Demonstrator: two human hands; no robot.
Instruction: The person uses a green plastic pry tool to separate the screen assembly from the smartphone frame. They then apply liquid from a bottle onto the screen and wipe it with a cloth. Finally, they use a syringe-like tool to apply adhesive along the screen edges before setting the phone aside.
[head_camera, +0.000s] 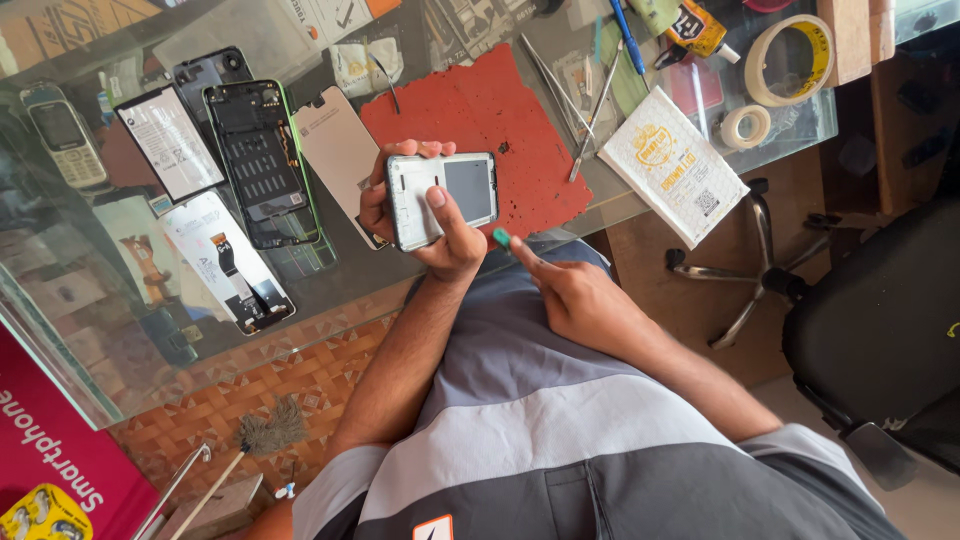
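I am gripping a phone (442, 197) in my left hand (420, 215) over the worktop (330, 290) while my right hand (575, 295) is pinching a green pick (501, 237) just beside it.

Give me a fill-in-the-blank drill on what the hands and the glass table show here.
1. The left hand holds a phone rear housing above the ____ mat.
2. The right hand pinches a small ____ pick at its fingertips.
3. The opened phone frame on the glass table has a ____ rim.
4. Near the table's far corner lie two rolls of ____.

Missing words: red; green; green; tape
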